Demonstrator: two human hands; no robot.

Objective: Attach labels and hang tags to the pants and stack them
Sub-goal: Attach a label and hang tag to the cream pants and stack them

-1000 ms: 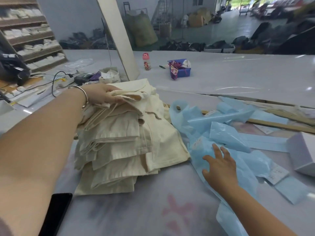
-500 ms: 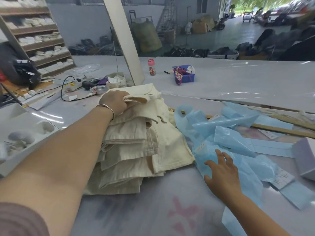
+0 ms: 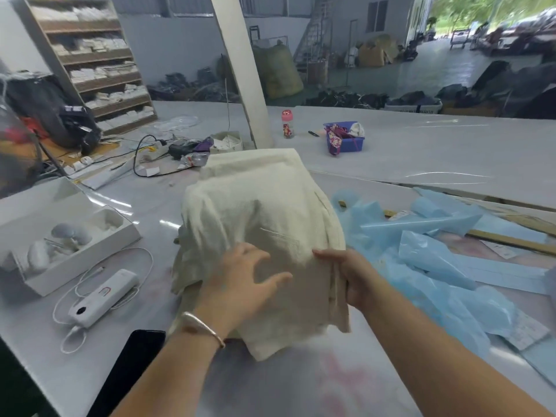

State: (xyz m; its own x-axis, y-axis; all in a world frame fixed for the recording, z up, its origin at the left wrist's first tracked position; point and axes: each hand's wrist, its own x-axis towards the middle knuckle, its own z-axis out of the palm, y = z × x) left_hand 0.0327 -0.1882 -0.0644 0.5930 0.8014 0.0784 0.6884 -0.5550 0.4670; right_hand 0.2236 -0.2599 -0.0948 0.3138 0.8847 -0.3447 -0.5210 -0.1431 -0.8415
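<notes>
Two hands are on the job here, both working the near edge of a heap of cream-coloured cotton pants (image 3: 258,212) in the middle of the glossy grey work table (image 3: 301,383). The left hand (image 3: 237,284), with a thin silver bangle (image 3: 204,325) on the wrist, lies with its fingers spread and only lightly bent, palm down on the front face of the fabric, not really clutching anything. The right hand (image 3: 349,275) is pinching the right-side edge of the top pair, thumb on top and fingers tucked under the folded layers, so it's clamped on the cloth. The hands sit close together, with a strip of fabric between them.

The pants look bunched up and draped over the pile, with wrinkles, a faint stitched line across the front, and a loose flap hanging toward the viewer. I can't tell how many pairs are under there.

Near the table's front left edge there's a black flat phone (image 3: 129,365), and beside it a white power bank with a looped white cable (image 3: 102,296). Further left is an open white cardboard box (image 3: 69,245) holding pale rounded items. To the right of the pile is a mess of light blue plastic bags (image 3: 436,254). Farther back stand a small blue plastic basket (image 3: 346,142) and a pink-capped little bottle (image 3: 287,124), then a white pillar (image 3: 240,70) and brown wooden shelves (image 3: 99,67).
</notes>
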